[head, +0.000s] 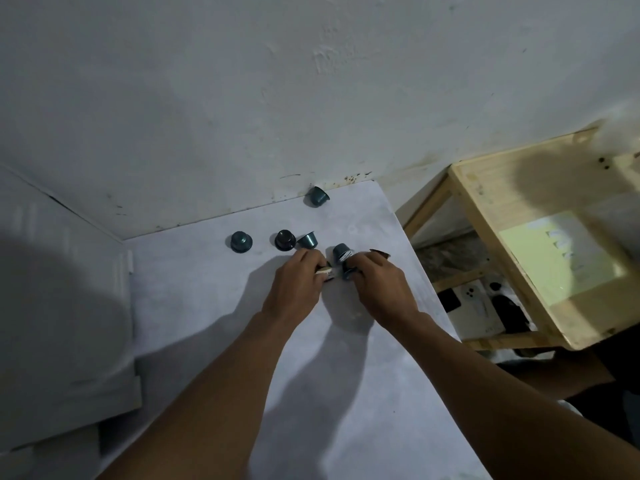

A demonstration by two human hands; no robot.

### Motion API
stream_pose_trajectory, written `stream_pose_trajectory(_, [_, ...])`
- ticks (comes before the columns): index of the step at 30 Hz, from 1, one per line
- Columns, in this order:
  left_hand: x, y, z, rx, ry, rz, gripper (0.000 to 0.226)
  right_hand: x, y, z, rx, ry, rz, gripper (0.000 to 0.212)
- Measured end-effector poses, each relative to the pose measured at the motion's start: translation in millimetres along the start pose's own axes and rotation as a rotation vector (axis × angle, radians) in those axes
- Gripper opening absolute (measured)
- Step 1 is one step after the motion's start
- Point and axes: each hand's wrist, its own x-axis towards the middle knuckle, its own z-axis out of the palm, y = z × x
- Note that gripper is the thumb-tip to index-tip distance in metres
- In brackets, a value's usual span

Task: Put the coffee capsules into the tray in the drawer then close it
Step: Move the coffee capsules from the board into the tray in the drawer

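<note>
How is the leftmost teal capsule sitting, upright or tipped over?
Upright but inverted: the leftmost teal capsule stands on its wide rim on the table, with its narrow end pointing up.

This looks like a plain room in a home. Beyond the fingers [311, 259] rises a scuffed, stained white wall [311, 81]. Under them lies a pale tabletop [207, 306], with at least 5 coffee capsules [241, 241] scattered close by. Right of the fingers stands a bare wooden shelf unit [491, 188], with a white phone box [474, 306] on its lower shelf.
</note>
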Motion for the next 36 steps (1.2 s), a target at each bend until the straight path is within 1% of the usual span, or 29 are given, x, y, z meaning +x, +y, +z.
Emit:
stream_pose_trajectory(2, [-8, -3, -3, -0.024, 0.014, -0.025, 0.01, -1, -2, -1, -0.024, -0.033, -0.008, 0.022])
stream_pose_trajectory(6, [-20, -11, -9, -0.104, -0.018, -0.141, 0.028, -4, -5, -2, -0.12, -0.048, -0.068, 0.026])
stream_pose_trajectory(11, [-23, -17, -16, -0.038, -0.077, -0.214, 0.038, -3, -5, -2, -0.07, -0.144, -0.07, 0.031])
stream_pose_trajectory(14, [-20, -18, -18, 0.018, -0.106, -0.206, 0.044, 1, -8, -1, -0.04, -0.135, -0.062, 0.031])
stream_pose_trajectory(17, [-18, -16, -19, 0.048, -0.119, -0.197, 0.043, 4, -14, -1, -0.02, -0.128, -0.02, 0.033])
stream_pose_trajectory(20, [-19, -11, -19, 0.019, -0.113, -0.234, 0.039, 6, -16, 1, -0.015, -0.16, 0.031, 0.048])
stream_pose_trajectory(22, [-20, -11, -18, 0.029, -0.116, -0.236, 0.043, 7, -16, 3, -0.021, -0.156, 0.037, 0.045])
stream_pose_trajectory(24, [-21, -12, -16, 0.065, -0.107, -0.225, 0.041, 6, -16, 4, -0.021, -0.147, 0.036, 0.042])
stream_pose_trajectory(29, [-27, -9, -18, 0.103, -0.104, -0.195, 0.049, -3, -16, 1, 0.012, -0.151, 0.008, 0.044])
stream_pose_trajectory(32, [-32, -2, -23, 0.103, -0.081, -0.189, 0.043, -9, -18, -4, 0.024, -0.161, 0.012, 0.046])
stream_pose_trajectory(36, [-42, 17, -33, 0.111, -0.038, -0.2, 0.033, -21, -24, -18, 0.015, -0.132, -0.015, 0.049])
